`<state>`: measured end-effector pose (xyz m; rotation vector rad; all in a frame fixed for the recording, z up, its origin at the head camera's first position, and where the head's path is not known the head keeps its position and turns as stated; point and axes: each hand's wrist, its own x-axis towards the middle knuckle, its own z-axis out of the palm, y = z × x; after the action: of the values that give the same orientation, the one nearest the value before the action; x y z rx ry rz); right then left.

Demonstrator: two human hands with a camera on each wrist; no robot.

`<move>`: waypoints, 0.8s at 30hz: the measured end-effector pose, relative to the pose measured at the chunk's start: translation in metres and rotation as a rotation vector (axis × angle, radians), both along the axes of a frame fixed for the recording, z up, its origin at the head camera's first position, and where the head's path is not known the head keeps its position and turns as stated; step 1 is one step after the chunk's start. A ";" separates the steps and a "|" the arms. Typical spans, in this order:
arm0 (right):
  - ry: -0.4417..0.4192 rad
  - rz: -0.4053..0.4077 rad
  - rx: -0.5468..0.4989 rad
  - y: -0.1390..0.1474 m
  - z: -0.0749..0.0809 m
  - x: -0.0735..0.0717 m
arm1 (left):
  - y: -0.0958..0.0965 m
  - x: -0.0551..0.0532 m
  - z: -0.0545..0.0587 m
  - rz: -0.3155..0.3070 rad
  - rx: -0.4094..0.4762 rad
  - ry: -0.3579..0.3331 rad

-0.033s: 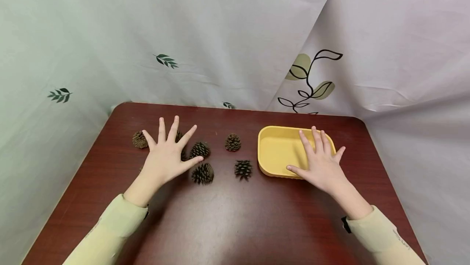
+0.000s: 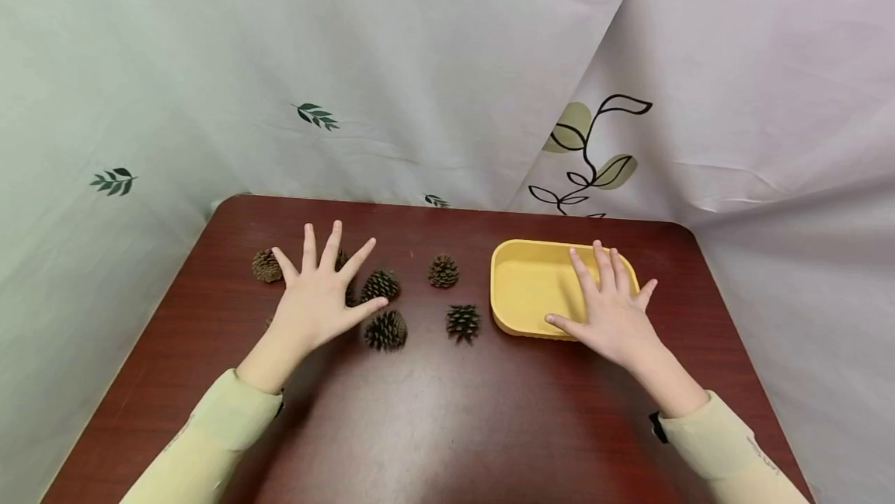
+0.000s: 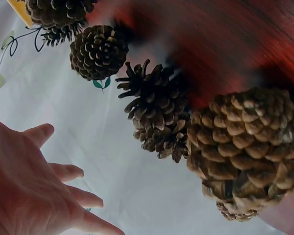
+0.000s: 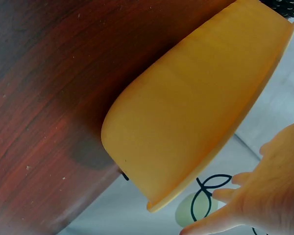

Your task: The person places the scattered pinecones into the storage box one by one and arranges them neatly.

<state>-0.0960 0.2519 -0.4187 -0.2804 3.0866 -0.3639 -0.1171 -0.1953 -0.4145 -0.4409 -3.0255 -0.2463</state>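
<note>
My left hand (image 2: 311, 302) hovers palm down over a group of brown pine cones, its fingers spread wide and holding nothing. Around it lie a pine cone at the far left (image 2: 267, 265), one by the thumb (image 2: 381, 285) and another nearer me (image 2: 386, 330); others are partly hidden beneath the hand. The left wrist view shows a large pine cone (image 3: 250, 147) apart from the hand (image 3: 29, 181). Over the right part of a yellow rectangular tray (image 2: 531, 286), my right hand (image 2: 615, 325) has its fingers splayed. The right wrist view shows this hand (image 4: 264, 191) above the tray's rim (image 4: 225, 144).
Two more pine cones, one farther back (image 2: 444, 271) and one closer (image 2: 463, 321), sit between the hands. Everything lies on a dark red-brown wooden table (image 2: 433, 411) with rounded back corners. Behind it hangs a pale curtain (image 2: 419, 61) printed with leaves.
</note>
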 end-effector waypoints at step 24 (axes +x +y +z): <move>0.173 -0.030 -0.180 0.030 0.003 -0.009 | -0.033 -0.006 -0.015 -0.069 0.129 0.165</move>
<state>-0.1048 0.2824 -0.4161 -0.2830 3.2333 -0.6537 -0.1232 -0.2282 -0.4295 -0.5269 -2.8171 -0.3865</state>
